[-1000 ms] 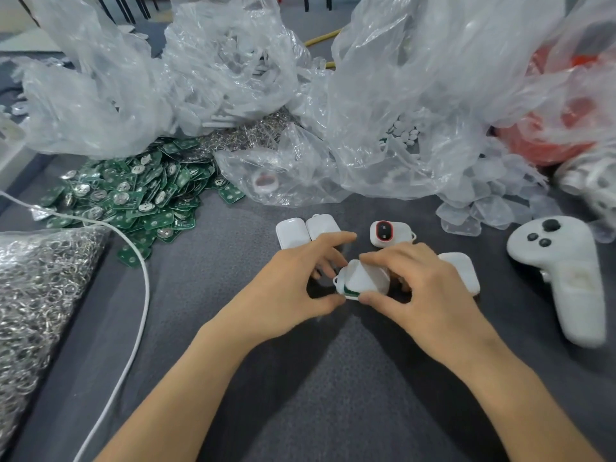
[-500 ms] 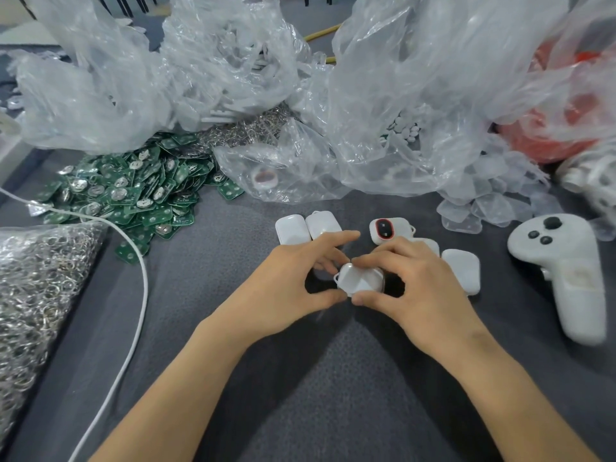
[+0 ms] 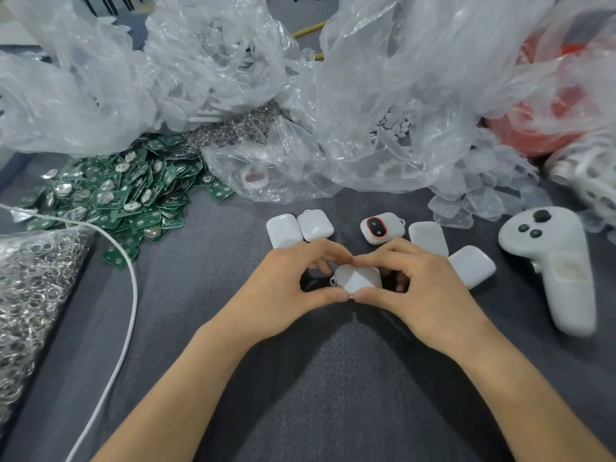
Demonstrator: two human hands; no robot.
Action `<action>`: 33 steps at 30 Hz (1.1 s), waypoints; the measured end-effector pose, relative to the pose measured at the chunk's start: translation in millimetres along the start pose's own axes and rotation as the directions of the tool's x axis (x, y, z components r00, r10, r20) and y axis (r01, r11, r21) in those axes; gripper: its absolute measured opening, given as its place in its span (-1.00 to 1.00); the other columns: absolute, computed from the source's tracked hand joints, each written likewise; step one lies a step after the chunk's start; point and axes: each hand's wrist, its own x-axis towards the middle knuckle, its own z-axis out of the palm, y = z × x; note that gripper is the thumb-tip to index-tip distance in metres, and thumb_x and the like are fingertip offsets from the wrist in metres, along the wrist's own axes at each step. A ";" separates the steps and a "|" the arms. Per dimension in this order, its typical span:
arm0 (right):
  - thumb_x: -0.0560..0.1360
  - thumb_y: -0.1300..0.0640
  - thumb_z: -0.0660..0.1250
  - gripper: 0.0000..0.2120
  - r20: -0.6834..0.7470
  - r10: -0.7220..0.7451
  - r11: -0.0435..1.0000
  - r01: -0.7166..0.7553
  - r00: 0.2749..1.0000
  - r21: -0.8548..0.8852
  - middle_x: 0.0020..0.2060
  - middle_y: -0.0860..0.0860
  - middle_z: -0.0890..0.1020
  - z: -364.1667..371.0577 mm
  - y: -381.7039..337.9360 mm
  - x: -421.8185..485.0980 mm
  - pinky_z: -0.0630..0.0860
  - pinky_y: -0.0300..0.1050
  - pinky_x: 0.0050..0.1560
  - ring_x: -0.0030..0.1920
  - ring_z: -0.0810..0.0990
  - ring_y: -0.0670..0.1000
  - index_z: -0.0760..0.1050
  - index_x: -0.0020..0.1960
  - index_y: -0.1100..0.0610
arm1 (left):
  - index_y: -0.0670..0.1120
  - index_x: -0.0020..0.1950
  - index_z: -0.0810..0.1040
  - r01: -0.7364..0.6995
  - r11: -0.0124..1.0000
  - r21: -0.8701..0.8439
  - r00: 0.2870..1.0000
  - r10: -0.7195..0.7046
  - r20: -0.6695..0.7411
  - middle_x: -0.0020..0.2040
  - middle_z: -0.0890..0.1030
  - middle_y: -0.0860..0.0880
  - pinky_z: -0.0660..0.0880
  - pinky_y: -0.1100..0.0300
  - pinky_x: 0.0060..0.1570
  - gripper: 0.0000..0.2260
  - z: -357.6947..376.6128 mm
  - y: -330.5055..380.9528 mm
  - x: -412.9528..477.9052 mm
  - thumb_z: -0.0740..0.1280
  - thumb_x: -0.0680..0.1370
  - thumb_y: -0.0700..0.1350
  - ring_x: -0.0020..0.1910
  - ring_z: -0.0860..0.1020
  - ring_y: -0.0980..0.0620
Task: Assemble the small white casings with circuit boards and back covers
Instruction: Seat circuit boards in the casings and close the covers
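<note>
Our left hand (image 3: 283,288) and right hand (image 3: 423,295) meet low over the tabletop (image 3: 316,378), thumbs and forefingers of both pinching one small white casing (image 3: 358,278) between them. If we squeeze unevenly, its halves may seat crooked or spring apart, and it could slip among the closed white casings (image 3: 300,228) just behind, where we could confuse it with them.

Left hand (image 3: 283,290) and right hand (image 3: 431,295) both bare, forearms (image 3: 186,391) uncovered right down to the bottom edge of view.
</note>
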 end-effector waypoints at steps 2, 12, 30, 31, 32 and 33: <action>0.32 0.15 0.54 -0.61 0.006 -0.015 1.000 0.015 1.000 0.020 -0.10 -0.18 0.56 -1.1 0.5 1.0 0.34 -0.50 -0.12 -0.18 0.47 -0.35 0.57 0.03 -0.23 | -0.01 0.15 0.57 0.011 1.000 -0.010 1.000 -0.011 0.008 0.02 0.63 0.15 0.41 0.44 0.05 -0.66 -0.3 -0.9 0.0 0.52 0.41 -0.14 0.01 0.56 0.20; 0.32 0.14 0.55 -0.66 0.025 0.041 0.999 -0.041 0.999 -0.011 -0.19 -0.16 0.50 -0.6 4.6 6.2 0.37 -0.38 -0.22 -0.31 0.42 -0.17 0.62 0.05 -0.08 | -0.03 0.15 0.56 0.011 1.000 -0.010 1.000 -0.012 -0.029 0.00 0.60 0.17 0.39 0.45 0.02 -0.68 4.0 2.2 0.0 0.51 0.43 -0.16 -0.04 0.53 0.21; 0.49 0.16 0.37 -0.80 0.038 0.110 0.916 -0.116 0.993 0.384 -0.17 -0.07 0.70 -1.9 4.6 3.2 0.63 -0.11 -0.11 -0.22 0.69 -0.03 0.61 0.03 -0.10 | 0.10 0.00 0.51 0.083 0.993 -0.086 0.983 -0.096 -0.159 -0.16 0.59 0.20 0.43 0.33 -0.05 -0.76 22.0 8.7 -1.0 0.44 0.48 -0.21 -0.12 0.53 0.19; 0.49 0.19 0.37 -0.79 0.009 0.102 0.892 -0.096 0.995 0.442 -0.15 -0.06 0.70 -1.8 2.9 2.8 0.64 -0.10 -0.14 -0.20 0.69 -0.01 0.61 0.01 -0.09 | 0.09 0.00 0.53 0.085 0.976 -0.200 0.976 -0.122 -0.180 -0.16 0.61 0.21 0.45 0.36 -0.07 -0.76 24.4 10.9 -1.1 0.41 0.49 -0.24 -0.13 0.56 0.21; 0.47 0.20 0.37 -0.79 -0.022 0.092 0.863 -0.068 0.996 0.501 -0.12 -0.05 0.71 -2.1 0.6 2.3 0.64 -0.13 -0.18 -0.17 0.69 0.00 0.62 0.00 -0.08 | 0.06 0.01 0.55 0.081 0.929 -0.362 0.969 -0.159 -0.190 -0.14 0.63 0.19 0.50 0.34 -0.10 -0.77 27.1 13.9 -0.7 0.38 0.52 -0.28 -0.13 0.59 0.20; 0.45 0.19 0.37 -0.80 -0.050 0.081 0.832 -0.040 0.996 0.554 -0.11 -0.05 0.71 -2.5 -2.0 1.7 0.63 -0.18 -0.21 -0.15 0.69 -0.01 0.62 0.00 -0.07 | 0.01 0.02 0.57 0.072 0.854 -0.516 0.961 -0.198 -0.194 -0.13 0.64 0.16 0.56 0.28 -0.16 -0.79 30.2 16.8 -0.6 0.35 0.54 -0.30 -0.12 0.62 0.17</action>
